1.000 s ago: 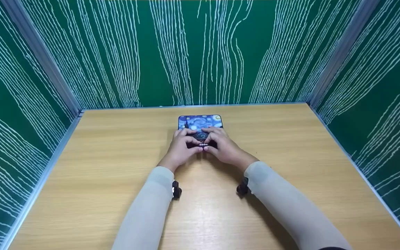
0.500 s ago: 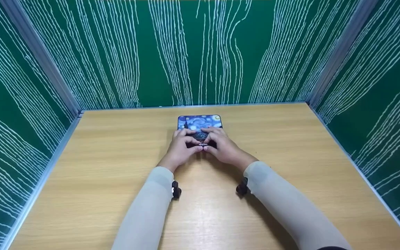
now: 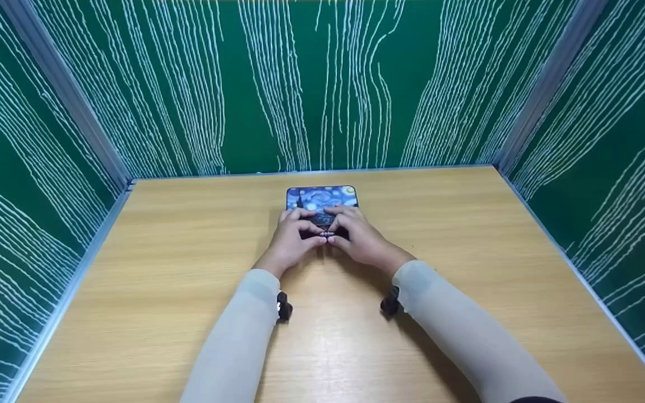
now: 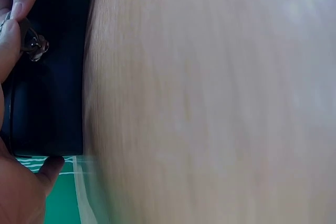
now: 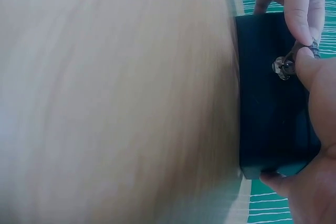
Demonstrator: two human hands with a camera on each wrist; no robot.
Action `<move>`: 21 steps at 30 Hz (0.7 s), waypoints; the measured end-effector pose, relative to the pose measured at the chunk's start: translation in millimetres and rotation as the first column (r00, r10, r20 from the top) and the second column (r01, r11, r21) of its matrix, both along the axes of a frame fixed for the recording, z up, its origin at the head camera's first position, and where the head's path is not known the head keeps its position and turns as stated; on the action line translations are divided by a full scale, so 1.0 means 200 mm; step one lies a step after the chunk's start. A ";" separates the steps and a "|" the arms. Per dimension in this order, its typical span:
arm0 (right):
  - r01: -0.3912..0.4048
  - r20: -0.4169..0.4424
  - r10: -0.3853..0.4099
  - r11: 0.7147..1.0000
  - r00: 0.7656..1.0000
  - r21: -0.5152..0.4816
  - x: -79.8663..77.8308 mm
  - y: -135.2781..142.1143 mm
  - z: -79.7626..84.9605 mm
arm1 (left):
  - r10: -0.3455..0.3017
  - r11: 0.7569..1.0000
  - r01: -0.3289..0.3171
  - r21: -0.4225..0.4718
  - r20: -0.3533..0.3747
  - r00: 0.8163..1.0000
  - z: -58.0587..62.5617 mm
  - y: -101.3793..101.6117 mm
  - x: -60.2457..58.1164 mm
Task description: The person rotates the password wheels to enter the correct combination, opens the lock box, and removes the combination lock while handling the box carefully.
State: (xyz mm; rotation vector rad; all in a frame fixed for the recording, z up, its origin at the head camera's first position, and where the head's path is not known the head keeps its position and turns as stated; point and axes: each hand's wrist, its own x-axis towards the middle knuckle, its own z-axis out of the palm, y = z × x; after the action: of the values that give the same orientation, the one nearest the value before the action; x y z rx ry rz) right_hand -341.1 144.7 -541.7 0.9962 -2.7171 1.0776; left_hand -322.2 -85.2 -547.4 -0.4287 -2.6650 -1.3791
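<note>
A small box (image 3: 322,197) with a blue swirling night-sky picture on its lid and dark sides stands near the table's back edge. On its front is a metal clasp (image 5: 282,68), with the loop of a small padlock (image 3: 327,234) through it. My left hand (image 3: 291,240) and right hand (image 3: 360,238) come in from either side. Thumb and index finger of each pinch the padlock between them, hiding most of its body. Other fingers rest on the box's lid and sides. In the right wrist view, a ridged part of the padlock shows between the fingertips.
The wooden table (image 3: 188,268) spreads out around the box. Green walls (image 3: 322,84) with white wavy lines rise at the back and both sides, joined by grey metal posts (image 3: 70,84). Dark wrist cameras (image 3: 284,307) sit on both sleeves.
</note>
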 end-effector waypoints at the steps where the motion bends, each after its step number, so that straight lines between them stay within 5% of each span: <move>1: -0.001 -0.004 0.001 1.000 1.000 0.001 0.00 0.00 0.00 | 0.002 1.000 -0.002 0.001 0.003 1.000 0.00 0.00 0.00; 21: 0.022 0.021 -0.022 1.000 1.000 0.010 0.00 -0.01 0.00 | 0.001 1.000 -0.001 -0.006 0.037 0.999 0.01 -0.01 0.01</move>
State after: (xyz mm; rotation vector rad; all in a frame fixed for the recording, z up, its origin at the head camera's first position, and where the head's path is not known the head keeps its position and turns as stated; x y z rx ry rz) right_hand -340.3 143.2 -542.0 0.9596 -2.7456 1.0782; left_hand -320.6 -87.4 -544.8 -0.4066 -2.6996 -1.3925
